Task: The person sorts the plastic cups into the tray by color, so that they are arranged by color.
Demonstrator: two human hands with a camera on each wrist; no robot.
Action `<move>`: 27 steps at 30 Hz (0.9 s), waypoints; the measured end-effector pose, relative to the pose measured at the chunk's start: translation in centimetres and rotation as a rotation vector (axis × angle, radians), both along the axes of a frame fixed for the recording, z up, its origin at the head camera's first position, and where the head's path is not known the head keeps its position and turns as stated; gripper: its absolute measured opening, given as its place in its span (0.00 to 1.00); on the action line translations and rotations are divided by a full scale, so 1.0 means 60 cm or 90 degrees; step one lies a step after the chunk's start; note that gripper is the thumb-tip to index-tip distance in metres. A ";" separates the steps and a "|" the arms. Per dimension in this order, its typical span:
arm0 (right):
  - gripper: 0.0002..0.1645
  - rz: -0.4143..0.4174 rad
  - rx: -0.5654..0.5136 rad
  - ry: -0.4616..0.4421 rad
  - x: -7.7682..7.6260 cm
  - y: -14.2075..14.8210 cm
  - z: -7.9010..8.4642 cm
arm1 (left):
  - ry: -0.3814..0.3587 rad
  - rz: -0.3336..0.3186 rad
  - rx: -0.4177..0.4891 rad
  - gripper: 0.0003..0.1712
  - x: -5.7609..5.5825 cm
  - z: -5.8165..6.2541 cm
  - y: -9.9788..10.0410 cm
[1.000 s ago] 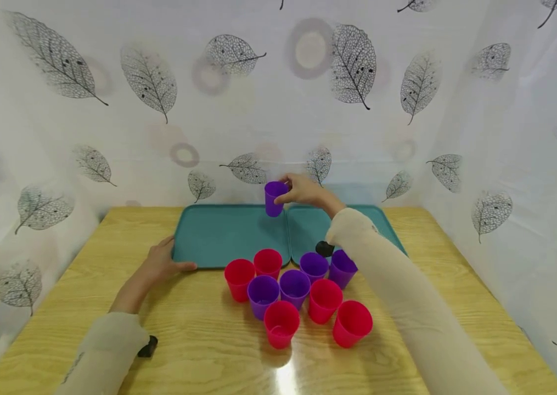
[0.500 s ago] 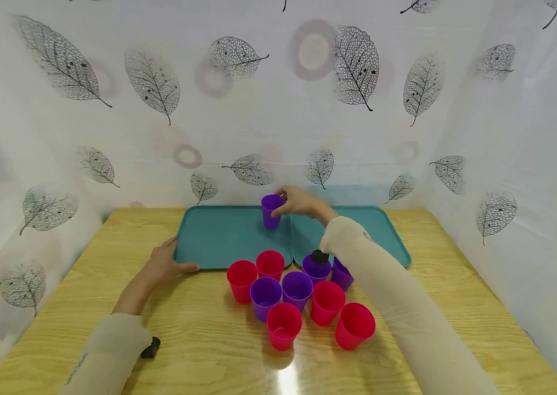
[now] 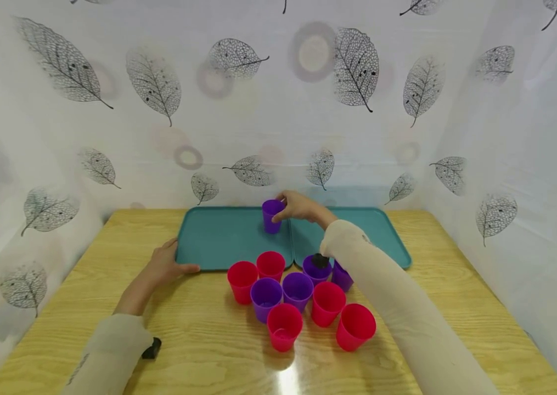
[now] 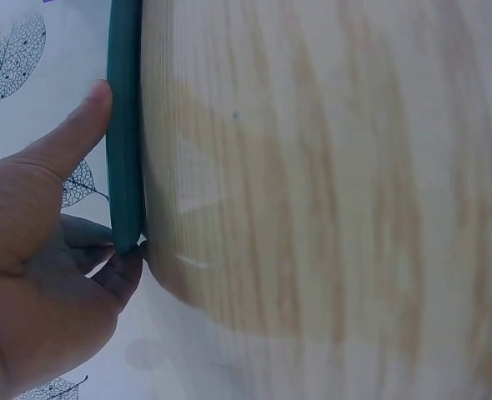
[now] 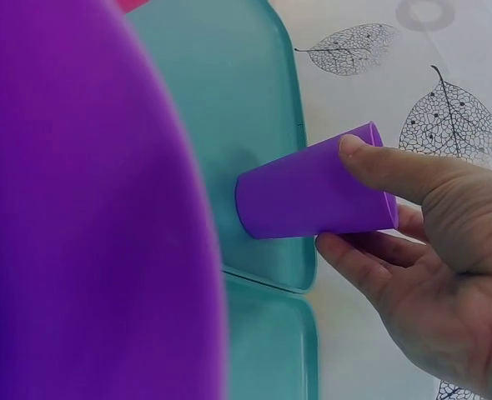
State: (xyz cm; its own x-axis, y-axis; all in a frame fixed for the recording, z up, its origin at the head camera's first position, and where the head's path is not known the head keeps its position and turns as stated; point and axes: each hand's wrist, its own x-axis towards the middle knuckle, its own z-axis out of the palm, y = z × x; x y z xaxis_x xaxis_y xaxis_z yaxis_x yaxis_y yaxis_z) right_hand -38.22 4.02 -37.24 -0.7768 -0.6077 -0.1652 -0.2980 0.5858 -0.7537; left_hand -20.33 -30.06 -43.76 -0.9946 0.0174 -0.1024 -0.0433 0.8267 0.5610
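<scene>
Between thumb and fingers, my right hand (image 3: 298, 207) pinches a purple cup (image 3: 271, 217) near its rim. The cup stands upright at the right end of the left teal tray (image 3: 229, 241), its base at the tray surface in the right wrist view. My left hand (image 3: 166, 266) grips the front left corner of that tray, thumb along the front rim and fingers around the side; in the left wrist view the thumb lies against the tray edge (image 4: 126, 133). In front of the trays stand several red cups (image 3: 284, 327) and several purple cups (image 3: 266, 299), all upright with mouths up.
A second teal tray (image 3: 382, 236) adjoins the first on the right, partly covered by my right sleeve. One purple cup (image 3: 341, 276) is half hidden by that sleeve; another cup (image 5: 87, 208) looms close in the right wrist view. A leaf-print curtain (image 3: 278, 120) surrounds the wooden table (image 3: 199, 329).
My right hand has lowered the purple cup from above the trays' back edge down to the left tray. My left hand has stayed at the tray corner.
</scene>
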 end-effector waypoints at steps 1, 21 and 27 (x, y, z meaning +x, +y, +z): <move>0.43 -0.001 0.000 0.000 0.001 0.001 0.000 | 0.000 0.001 0.000 0.64 0.000 0.001 0.001; 0.45 0.006 -0.161 0.000 0.019 0.092 0.072 | -0.002 -0.001 -0.001 0.64 0.003 0.002 0.003; 0.43 0.003 -0.206 -0.006 0.037 0.146 0.090 | -0.017 -0.002 -0.003 0.64 0.003 0.006 0.005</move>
